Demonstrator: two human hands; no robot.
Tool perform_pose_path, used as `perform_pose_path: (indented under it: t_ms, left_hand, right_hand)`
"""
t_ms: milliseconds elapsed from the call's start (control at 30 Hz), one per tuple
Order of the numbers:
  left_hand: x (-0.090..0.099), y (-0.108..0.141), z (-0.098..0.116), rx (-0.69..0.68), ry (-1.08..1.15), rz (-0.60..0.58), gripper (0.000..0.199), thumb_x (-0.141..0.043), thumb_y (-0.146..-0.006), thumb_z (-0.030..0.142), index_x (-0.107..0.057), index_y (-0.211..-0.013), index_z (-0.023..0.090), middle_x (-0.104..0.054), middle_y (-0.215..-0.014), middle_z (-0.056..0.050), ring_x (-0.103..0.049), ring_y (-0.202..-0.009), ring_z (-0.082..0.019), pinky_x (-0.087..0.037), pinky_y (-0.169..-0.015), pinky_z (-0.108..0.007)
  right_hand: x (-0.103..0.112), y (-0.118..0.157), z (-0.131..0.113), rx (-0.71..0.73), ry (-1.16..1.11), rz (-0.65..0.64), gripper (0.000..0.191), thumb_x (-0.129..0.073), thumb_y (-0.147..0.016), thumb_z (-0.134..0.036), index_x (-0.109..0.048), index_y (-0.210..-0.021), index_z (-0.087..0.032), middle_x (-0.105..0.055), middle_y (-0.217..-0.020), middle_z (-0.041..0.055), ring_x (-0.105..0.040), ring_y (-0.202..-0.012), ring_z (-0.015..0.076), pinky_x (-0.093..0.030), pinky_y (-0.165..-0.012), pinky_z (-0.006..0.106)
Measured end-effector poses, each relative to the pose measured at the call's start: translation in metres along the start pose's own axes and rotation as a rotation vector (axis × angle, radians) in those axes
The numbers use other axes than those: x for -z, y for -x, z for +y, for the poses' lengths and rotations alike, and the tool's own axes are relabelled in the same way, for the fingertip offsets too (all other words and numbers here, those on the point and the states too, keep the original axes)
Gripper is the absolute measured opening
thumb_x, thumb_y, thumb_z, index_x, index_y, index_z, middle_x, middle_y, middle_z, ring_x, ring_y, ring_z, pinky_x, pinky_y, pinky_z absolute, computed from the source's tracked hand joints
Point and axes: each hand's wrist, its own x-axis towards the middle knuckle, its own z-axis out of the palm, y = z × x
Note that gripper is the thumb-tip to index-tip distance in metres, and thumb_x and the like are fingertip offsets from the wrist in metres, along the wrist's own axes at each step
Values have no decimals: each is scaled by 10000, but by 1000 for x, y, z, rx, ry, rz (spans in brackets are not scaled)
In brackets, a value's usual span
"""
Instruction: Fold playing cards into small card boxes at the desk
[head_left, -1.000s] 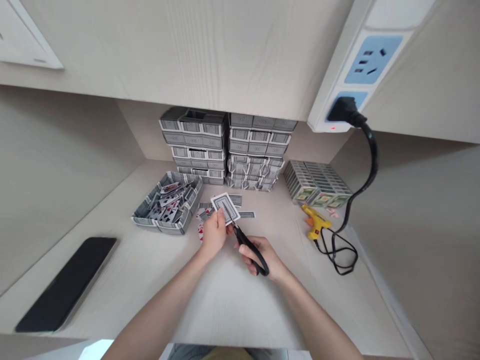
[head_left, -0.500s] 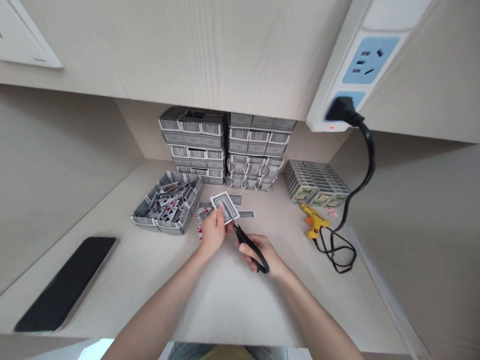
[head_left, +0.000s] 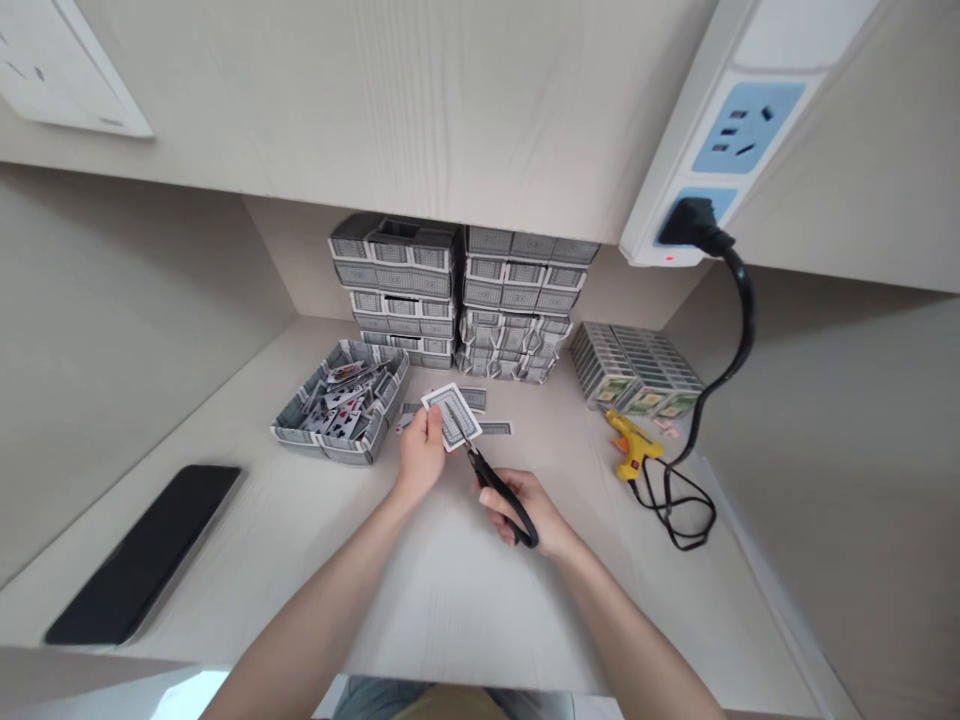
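Note:
My left hand [head_left: 422, 452] pinches the left edge of a playing card [head_left: 442, 405], whose patterned back faces up. Black-handled scissors [head_left: 499, 487] are gripped in my right hand [head_left: 517, 510], with a blade lying across the card from its lower right edge. Behind and beside the card, cut card strips [head_left: 496, 428] lie on the tabletop. To the left stands a tray made of folded cards [head_left: 360, 452], holding loose playing cards [head_left: 343, 410] with several faces showing.
Card-built boxes [head_left: 517, 290] are stacked at the back. Card packs [head_left: 634, 370], a yellow glue gun [head_left: 632, 447] and its black cable [head_left: 694, 520] are on the right. A black phone [head_left: 146, 555] lies left. A power strip [head_left: 712, 160] hangs above right.
The fingers of my left hand have shifted slightly left on the card. The whole view has moved a little, while the scissors stay at the card's lower edge.

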Motion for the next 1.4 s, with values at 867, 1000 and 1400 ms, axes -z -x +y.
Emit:
perform_pose_path:
  t_ms: [867,1000,1400]
  left_hand:
    - [0,2,5,35,59,-38,326,-361,-829,440,-453,-663,175,-482,-471,48,-460,-372,-96,-372,-380,-205]
    - [1,1,6,26,68,-36,337,-363,-827,454,-454,-664,174,-479,-474,49,-458,-372,-93,-372,-379,-202]
    - [1,5,12,8,35,-88,352,-354,-825,461,-457,-641,179,-475,-447,47,-457,-377,-102,-354,-391,-210]
  right_hand:
    - [-3,-1,0,29,45,25,403,-657,-632,-488,-533,-786,-137,-421,-412,-92,-364,-263,47,-280,-258,167]
    - [-2,-2,2,53,37,32,384,-656,-642,-468,-539,-791,-134,-429,-399,-92,-367,-255,48,-260,-253,161]
    - [3,-3,3,82,123,28,411,-627,-644,-509,-530,-815,-148,-446,-377,-94,-372,-242,55,-277,-258,161]
